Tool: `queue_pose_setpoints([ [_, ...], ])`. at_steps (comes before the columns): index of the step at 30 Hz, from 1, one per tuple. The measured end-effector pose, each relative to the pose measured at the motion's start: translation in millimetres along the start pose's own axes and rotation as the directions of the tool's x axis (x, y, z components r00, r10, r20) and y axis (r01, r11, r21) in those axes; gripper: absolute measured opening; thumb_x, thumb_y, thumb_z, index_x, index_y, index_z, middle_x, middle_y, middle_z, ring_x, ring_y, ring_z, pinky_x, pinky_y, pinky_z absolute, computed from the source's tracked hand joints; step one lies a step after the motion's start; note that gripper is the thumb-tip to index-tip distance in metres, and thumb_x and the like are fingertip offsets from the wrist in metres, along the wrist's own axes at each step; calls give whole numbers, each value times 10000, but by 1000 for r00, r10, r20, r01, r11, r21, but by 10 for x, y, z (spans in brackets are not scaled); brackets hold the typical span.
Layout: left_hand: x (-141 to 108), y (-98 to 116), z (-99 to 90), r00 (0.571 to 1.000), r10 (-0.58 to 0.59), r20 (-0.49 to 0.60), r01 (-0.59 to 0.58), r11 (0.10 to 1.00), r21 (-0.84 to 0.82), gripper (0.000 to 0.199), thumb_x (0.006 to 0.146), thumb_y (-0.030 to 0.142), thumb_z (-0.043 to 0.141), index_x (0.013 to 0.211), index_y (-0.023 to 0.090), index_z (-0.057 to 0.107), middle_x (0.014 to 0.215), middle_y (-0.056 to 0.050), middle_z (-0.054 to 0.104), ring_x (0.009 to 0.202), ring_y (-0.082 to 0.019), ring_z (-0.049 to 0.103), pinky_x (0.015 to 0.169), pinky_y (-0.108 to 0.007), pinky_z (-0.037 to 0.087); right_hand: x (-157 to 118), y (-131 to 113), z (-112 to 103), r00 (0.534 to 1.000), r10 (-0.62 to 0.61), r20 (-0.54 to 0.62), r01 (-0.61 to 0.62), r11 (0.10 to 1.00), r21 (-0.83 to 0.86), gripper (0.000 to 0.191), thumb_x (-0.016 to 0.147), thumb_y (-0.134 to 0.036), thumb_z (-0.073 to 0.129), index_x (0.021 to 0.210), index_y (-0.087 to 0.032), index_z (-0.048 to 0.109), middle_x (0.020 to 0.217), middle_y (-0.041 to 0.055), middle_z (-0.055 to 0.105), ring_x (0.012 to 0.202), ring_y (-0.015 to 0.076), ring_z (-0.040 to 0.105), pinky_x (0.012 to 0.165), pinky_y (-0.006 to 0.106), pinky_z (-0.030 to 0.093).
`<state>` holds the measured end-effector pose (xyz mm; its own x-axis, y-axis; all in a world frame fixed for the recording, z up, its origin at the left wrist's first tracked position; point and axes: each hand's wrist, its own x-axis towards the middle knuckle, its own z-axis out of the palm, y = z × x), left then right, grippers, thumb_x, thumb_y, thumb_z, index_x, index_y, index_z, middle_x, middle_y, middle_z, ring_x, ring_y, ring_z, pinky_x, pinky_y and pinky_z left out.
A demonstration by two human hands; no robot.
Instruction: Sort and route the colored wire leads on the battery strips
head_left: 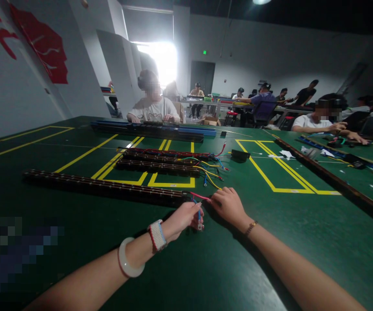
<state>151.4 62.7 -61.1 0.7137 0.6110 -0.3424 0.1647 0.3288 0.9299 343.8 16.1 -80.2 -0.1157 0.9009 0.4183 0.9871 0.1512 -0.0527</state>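
A long dark rail (105, 186) lies across the green table in front of me, and wires come out of its right end. My left hand (186, 216), with a watch strap and a pale bangle on that arm, is closed around a blue wire (199, 214) whose metal lug hangs below the fingers. To its right, my right hand (228, 205) pinches the end of a red wire (201, 196) stretched out from the rail. The fingertips of that hand are partly hidden. Just beyond my hands, a yellow wire (213, 182) trails from a group of shorter dark rails (157, 164).
Yellow tape lines (173, 185) mark the green table (109, 250). Blue and black rails (154, 131) lie at the far edge, before a seated person (154, 106). A small black piece (240, 155) stands past my right hand. Another long rail (332, 177) and paper scraps lie right.
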Motion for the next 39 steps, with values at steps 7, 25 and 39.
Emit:
queue_pose_setpoints([
  [7, 49, 70, -142, 999, -50, 13, 35, 845, 533, 350, 917, 317, 362, 669, 125, 517, 549, -30, 560, 410, -104, 505, 434, -205, 386, -5, 6, -30, 999, -14, -35, 14, 1000, -15, 301, 925, -389, 482, 738, -192, 613, 742, 28, 588, 767, 150, 430, 738, 304, 232],
  [25, 90, -48, -85, 996, 50, -68, 3, 786, 618, 725, 851, 703, 176, 683, 106, 552, 476, -54, 539, 363, -136, 508, 387, -234, 404, -54, -307, -164, 993, 5, 114, -36, 960, 279, 592, 708, -516, 700, 1169, -182, 538, 1144, 87, 512, 1064, 223, 444, 940, 359, 329],
  [39, 31, -4, 11, 994, -16, 112, 53, 938, -342, 298, 925, 372, 470, 918, 88, 558, 934, -133, 650, 806, -166, 644, 869, -367, 485, -70, -331, 4, 940, -262, -217, 252, 965, -72, 87, 866, -139, 529, 851, -165, 610, 820, 36, 548, 828, 162, 442, 897, 352, 334],
])
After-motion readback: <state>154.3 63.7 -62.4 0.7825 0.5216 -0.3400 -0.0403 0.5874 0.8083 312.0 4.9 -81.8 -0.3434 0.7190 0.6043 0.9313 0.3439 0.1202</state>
